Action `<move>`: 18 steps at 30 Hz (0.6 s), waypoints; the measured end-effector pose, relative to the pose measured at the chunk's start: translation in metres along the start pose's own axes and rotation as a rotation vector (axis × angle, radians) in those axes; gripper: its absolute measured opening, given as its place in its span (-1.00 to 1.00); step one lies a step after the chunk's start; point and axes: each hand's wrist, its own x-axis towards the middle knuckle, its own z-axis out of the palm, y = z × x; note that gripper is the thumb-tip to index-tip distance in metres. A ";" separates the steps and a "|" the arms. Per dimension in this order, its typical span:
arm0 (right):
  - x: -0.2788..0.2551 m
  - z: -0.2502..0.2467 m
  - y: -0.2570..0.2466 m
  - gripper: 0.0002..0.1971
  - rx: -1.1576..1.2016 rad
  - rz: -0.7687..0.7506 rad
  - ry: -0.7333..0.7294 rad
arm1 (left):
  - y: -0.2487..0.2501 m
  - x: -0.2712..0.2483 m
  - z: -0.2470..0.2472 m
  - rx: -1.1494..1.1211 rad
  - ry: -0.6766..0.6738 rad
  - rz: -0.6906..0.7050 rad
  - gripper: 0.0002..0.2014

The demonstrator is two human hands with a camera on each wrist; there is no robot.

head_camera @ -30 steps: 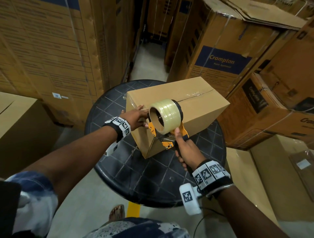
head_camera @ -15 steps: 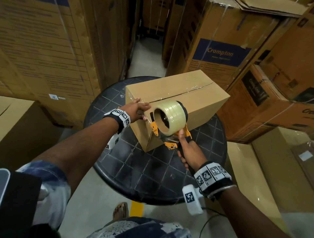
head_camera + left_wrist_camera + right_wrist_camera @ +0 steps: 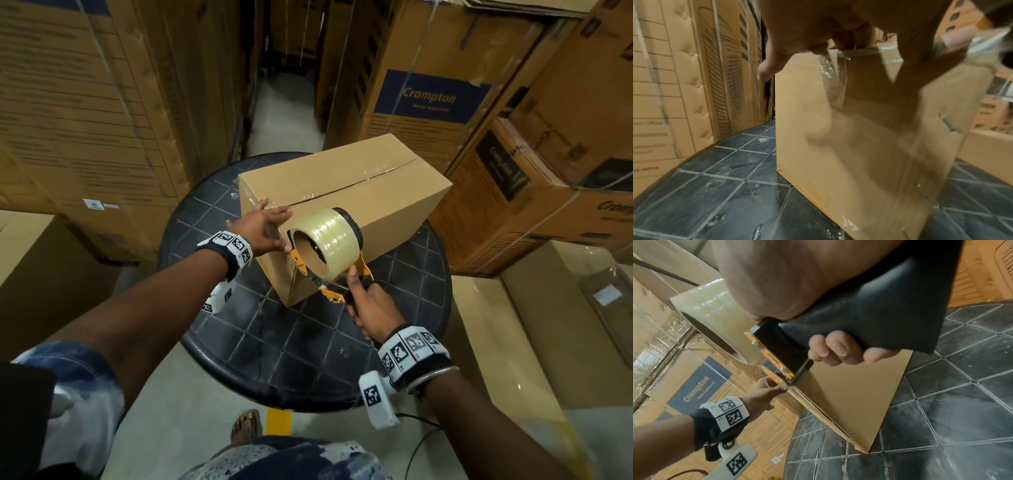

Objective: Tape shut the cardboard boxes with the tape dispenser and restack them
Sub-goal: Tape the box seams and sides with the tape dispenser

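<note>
A plain brown cardboard box (image 3: 346,178) lies on a round black table (image 3: 239,329), clear tape along its top seam. My left hand (image 3: 274,222) presses straight fingers onto the box's near top edge, thumb on the end face. The left wrist view shows this hand (image 3: 807,29) over the box (image 3: 859,146), clear tape running down the end face. My right hand (image 3: 364,298) grips the black handle of the orange tape dispenser (image 3: 325,240), held against the near end. In the right wrist view the fingers (image 3: 838,350) wrap the dispenser (image 3: 777,344), its blade at the box (image 3: 849,394).
Tall stacks of cartons (image 3: 85,102) stand at the left, and Crompton-labelled cartons (image 3: 428,99) crowd the right. A narrow aisle (image 3: 284,113) runs behind the table. Low boxes (image 3: 513,325) sit beside the table on both sides. My sandalled foot (image 3: 245,428) is under the near rim.
My left hand has slid up from the box's end face to its top edge, fingers now flat. The dispenser has shifted slightly right along the near end.
</note>
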 end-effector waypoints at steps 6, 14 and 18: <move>-0.001 -0.001 0.005 0.03 0.008 0.003 -0.030 | 0.000 -0.001 -0.001 0.051 0.032 0.032 -0.12; -0.021 -0.006 0.032 -0.20 0.040 0.028 -0.039 | 0.011 -0.006 -0.004 0.098 0.008 -0.039 -0.17; -0.026 -0.007 0.041 -0.21 0.044 0.025 -0.049 | 0.018 -0.011 -0.008 0.117 -0.005 -0.073 -0.18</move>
